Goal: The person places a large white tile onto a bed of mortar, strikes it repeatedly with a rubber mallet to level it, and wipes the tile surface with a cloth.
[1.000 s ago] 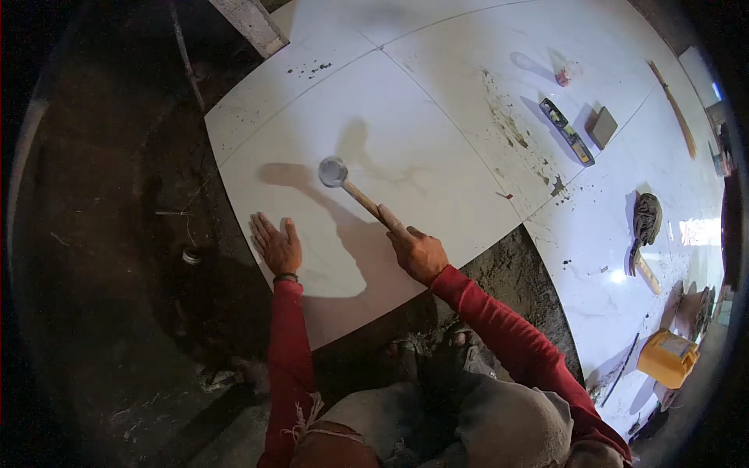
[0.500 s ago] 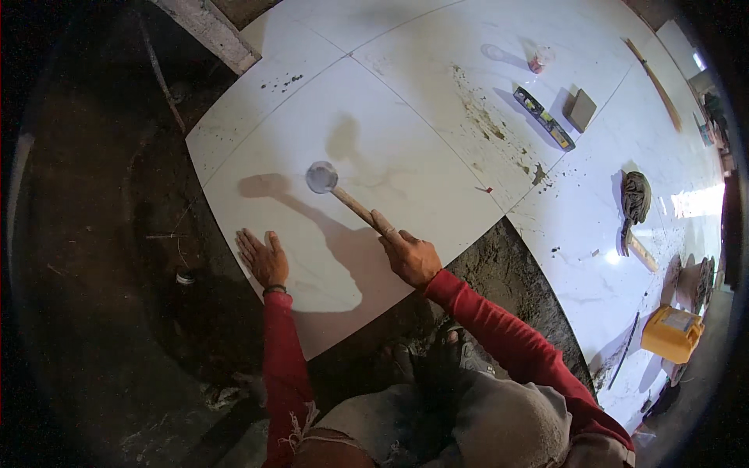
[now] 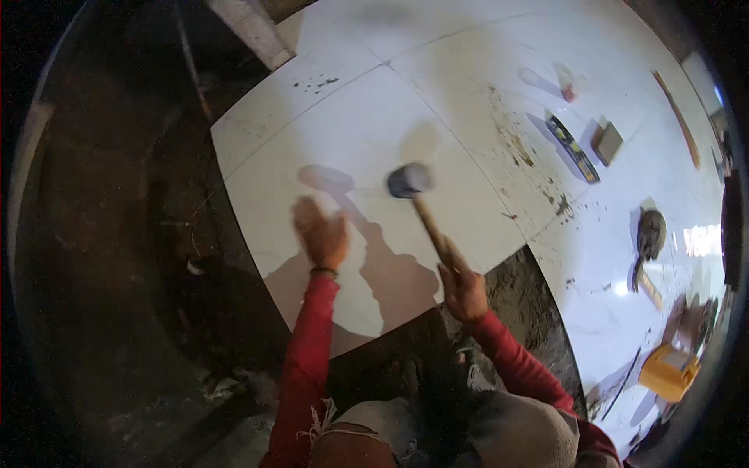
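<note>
A rubber mallet (image 3: 427, 220), with a dark head and a wooden handle, is gripped low on its handle by my right hand (image 3: 465, 292). Its head hangs over a large white floor tile (image 3: 269, 203) and casts a shadow on it. My left hand (image 3: 321, 234) is over the same tile, to the left of the mallet, fingers stretched out and blurred by motion. Whether the palm touches the tile, I cannot tell.
Wet grey mortar (image 3: 523, 304) lies beyond the tile's near right edge. On the tiles to the right are a spirit level (image 3: 573, 148), a brown block (image 3: 607, 144), a dark bundled cloth (image 3: 651, 234) and a yellow jerrycan (image 3: 669, 373). Dark ground (image 3: 140, 273) borders the left side.
My left hand has moved right from the tile's left edge toward its middle. The mallet and my right hand have also shifted right, and the handle is now steeper. The view has turned slightly.
</note>
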Demonstrator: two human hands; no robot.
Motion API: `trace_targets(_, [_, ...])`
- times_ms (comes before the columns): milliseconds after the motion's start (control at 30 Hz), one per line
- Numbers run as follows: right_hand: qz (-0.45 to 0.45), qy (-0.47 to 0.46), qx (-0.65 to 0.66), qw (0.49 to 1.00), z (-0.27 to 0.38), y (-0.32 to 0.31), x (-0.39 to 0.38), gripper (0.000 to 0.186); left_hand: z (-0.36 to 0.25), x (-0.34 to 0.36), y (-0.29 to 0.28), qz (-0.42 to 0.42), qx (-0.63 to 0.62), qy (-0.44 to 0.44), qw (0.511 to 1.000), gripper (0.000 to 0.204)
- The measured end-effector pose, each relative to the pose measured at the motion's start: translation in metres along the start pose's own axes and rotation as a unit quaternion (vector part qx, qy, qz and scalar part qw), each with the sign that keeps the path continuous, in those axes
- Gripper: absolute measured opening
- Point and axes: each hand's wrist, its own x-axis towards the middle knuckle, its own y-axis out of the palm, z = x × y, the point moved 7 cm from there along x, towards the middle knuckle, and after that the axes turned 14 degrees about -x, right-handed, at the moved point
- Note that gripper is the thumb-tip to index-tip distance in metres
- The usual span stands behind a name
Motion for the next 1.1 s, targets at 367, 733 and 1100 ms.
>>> trace_targets(367, [-0.067, 0.144, 0.057, 0.986, -0.062, -0.018, -0.027, 0.051, -0.228, 0.091, 0.069, 0.118, -0.288, 0.343, 0.886, 0.073])
trace_targets(733, [-0.033, 0.159, 0.05, 0.985, -0.058, 0.008, -0.001, 0.051, -0.06, 0.258, 0.092, -0.046, -0.2, 0.155, 0.966, 0.07])
trace_targets(1100, [-0.069, 0.128, 0.003, 0.989, -0.056, 0.004, 0.008, 0.05, 0.093, 0.213, 0.015, -0.024, -0.112, 0.022, 0.993, 0.069])
